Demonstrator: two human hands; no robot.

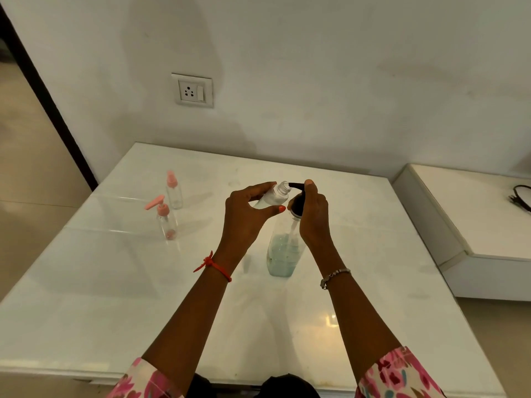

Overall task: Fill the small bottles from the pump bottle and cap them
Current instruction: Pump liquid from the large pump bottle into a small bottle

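Nearest the lens, at the bottom edge of the frame: two floral pink sleeves, left sleeve (138, 380) and right sleeve (399, 374), from which bare forearms are extended up toward the centre.

- White glossy table (100, 282): most of the lower frame is filled by it; it is set against a pale wall.
- White ledge (474, 211): seen at the right edge, just beside the table, with a dark cable (521, 196) lying on it.
- Pump bottle (283, 254): stood upright on the table at centre frame; clear, partly filled with pale blue liquid, topped by a black pump.
- Right hand (313, 214): fingers are curled round the black pump head, with one fingertip laid on top of the spout.
- Left hand (244, 216): thumb and fingers are curled round an uncapped small bottle (275, 195), held tilted above the table, its open neck just at the spout tip.
- Two more small bottles, left of centre on the table, upright and well apart from the hands: a pump-top bottle (166, 222) with a pink top, and a spray-top bottle (174, 191) just behind it.
- Wall socket (192, 89): mounted in the upper left of the frame.
- Red thread (214, 265) is tied at the left wrist; a metal bracelet (334, 275) is worn at the right.
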